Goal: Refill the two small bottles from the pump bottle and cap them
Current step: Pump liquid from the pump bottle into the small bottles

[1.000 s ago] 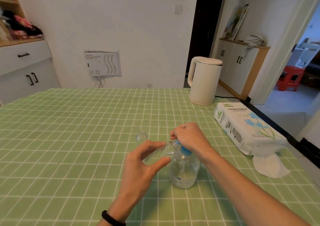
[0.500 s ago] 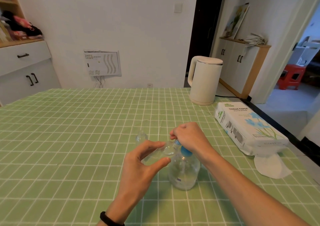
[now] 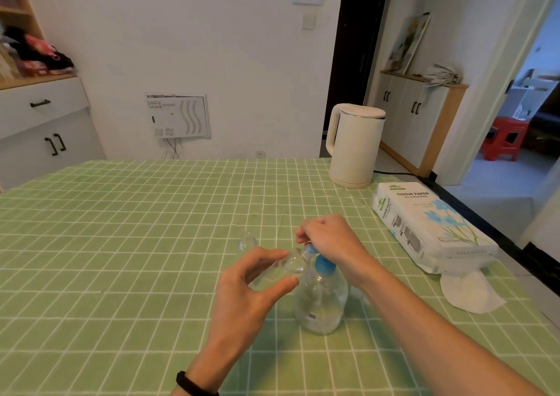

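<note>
A clear pump bottle (image 3: 321, 303) with a blue pump head stands on the green checked tablecloth (image 3: 121, 244). My right hand (image 3: 328, 239) rests closed on top of the pump head. My left hand (image 3: 248, 286) grips a small clear bottle (image 3: 285, 266) between thumb and fingers, tilted with its mouth against the blue nozzle. A second small clear bottle (image 3: 247, 242) stands on the cloth just behind my left hand. Any caps are too small or too clear to make out.
A white electric kettle (image 3: 353, 144) stands at the table's far right, its cord running off the edge. A pack of tissue paper (image 3: 430, 226) lies along the right edge, with a loose white tissue (image 3: 469, 292) in front of it.
Both hands and the bottles hold nearly the same pose; the view has shifted only slightly.
</note>
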The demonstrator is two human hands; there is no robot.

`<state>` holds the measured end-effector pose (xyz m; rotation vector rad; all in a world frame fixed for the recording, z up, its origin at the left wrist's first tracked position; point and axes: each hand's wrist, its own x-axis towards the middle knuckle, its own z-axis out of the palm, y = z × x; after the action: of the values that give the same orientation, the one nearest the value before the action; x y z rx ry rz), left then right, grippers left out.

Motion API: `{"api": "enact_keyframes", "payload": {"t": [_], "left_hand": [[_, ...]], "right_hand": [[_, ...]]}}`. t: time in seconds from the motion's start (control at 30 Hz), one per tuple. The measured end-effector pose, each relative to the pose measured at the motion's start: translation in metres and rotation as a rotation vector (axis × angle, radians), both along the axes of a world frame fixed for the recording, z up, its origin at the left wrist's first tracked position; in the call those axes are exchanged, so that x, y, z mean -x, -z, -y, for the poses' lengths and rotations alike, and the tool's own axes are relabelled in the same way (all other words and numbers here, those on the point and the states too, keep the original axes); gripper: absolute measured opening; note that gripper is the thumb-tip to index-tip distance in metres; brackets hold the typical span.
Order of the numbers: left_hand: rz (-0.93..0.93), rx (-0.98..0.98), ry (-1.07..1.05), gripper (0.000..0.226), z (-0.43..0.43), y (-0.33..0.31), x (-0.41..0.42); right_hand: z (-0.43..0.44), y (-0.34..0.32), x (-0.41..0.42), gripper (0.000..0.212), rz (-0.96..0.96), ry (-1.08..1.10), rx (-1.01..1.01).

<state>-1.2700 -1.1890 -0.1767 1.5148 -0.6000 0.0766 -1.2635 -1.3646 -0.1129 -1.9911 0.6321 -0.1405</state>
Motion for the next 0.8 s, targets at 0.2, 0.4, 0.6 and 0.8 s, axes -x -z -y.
{"api": "enact_keyframes", "payload": {"t": [0.2, 0.4, 0.6, 0.8], "left_hand": [[0.026, 0.002, 0.006, 0.034, 0.0, -0.003, 0.0], [0.001, 0.002, 0.015, 0.036, 0.001, 0.007, -0.002], [0.008, 0.002, 0.019, 0.036, 0.0, 0.005, -0.002], [0.028, 0.001, 0.014, 0.036, 0.0, 0.001, -0.001]], "right_hand": [[0.001, -0.004, -0.001, 0.036, 0.033, -0.079, -0.076], [0.002, 0.005, -0.002, 0.023, 0.036, -0.099, 0.004], [0.003, 0.006, -0.002, 0.024, 0.028, -0.09, 0.008], [0.002, -0.001, 0.0, 0.029, 0.034, -0.089, 0.061]]}}
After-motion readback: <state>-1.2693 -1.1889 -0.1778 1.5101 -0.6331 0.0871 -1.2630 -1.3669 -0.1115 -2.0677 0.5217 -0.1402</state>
